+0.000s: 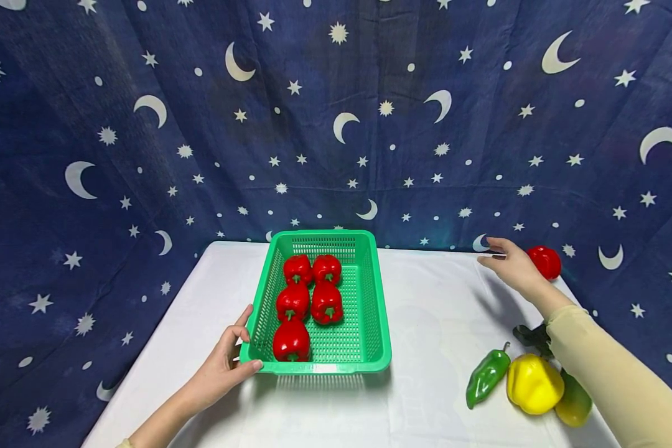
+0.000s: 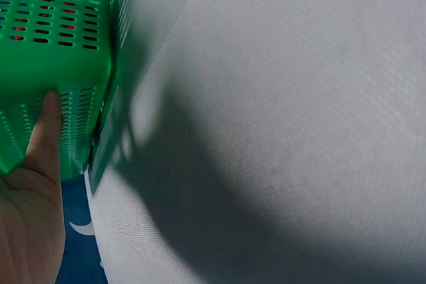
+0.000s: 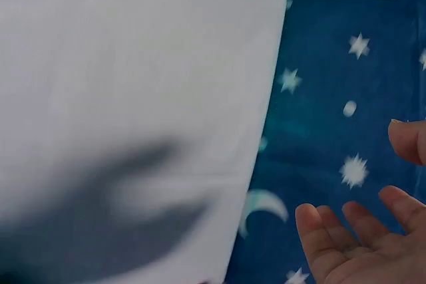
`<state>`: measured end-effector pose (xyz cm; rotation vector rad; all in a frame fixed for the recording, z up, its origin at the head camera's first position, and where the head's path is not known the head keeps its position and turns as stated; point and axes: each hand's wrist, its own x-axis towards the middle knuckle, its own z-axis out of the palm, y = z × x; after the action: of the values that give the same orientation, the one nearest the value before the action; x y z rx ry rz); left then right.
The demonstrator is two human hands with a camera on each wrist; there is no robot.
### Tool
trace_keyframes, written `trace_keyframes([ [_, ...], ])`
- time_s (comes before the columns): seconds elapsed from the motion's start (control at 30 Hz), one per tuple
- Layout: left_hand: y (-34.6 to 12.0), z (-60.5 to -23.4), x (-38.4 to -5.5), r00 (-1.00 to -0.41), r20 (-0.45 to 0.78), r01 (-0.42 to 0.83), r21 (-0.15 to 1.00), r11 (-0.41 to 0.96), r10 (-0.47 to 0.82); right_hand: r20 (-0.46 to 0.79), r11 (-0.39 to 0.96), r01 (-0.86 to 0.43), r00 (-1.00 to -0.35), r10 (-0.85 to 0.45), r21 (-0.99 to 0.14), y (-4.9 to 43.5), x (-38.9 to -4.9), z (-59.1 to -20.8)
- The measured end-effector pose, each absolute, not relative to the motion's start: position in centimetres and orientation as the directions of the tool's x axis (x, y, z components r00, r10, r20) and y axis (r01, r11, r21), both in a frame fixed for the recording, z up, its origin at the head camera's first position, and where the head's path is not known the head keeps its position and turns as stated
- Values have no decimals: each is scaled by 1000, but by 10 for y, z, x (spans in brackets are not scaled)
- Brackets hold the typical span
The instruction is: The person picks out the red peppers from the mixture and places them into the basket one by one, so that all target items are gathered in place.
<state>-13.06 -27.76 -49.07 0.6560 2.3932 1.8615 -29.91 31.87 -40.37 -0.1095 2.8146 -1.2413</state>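
Observation:
My left hand (image 1: pixel 221 364) grips the near left corner of a green plastic basket (image 1: pixel 383 336), with the thumb on the front rim. A fingertip (image 2: pixel 50 108) touches the outer wall under the rim in the left wrist view. Inside the basket, several red bell peppers (image 1: pixel 327 303) sit toward the left, while its right strip shows bare mesh. Over the far right of the table, my right hand (image 1: pixel 512 264) hovers with nothing in it, fingers spread apart from the thumb. Just beyond its wrist is another red bell pepper (image 1: pixel 545 262), partly hidden by the arm.
On the right of the white table (image 1: pixel 425 323) lie a long green pepper (image 1: pixel 487 377), a yellow bell pepper (image 1: pixel 534 384), a green-yellow mango-like fruit (image 1: pixel 574 401) and a dark green item (image 1: pixel 529 336), partly covered by the sleeve. A blue curtain (image 1: pixel 392 168) with moons and stars hangs behind.

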Motion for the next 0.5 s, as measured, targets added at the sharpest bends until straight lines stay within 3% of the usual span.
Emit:
trace_keyframes([
  [0.5, -278, -492, -131, -913, 215, 297, 933, 204, 346, 23, 766, 96, -989, 144, -636, 377, -299, -421],
])
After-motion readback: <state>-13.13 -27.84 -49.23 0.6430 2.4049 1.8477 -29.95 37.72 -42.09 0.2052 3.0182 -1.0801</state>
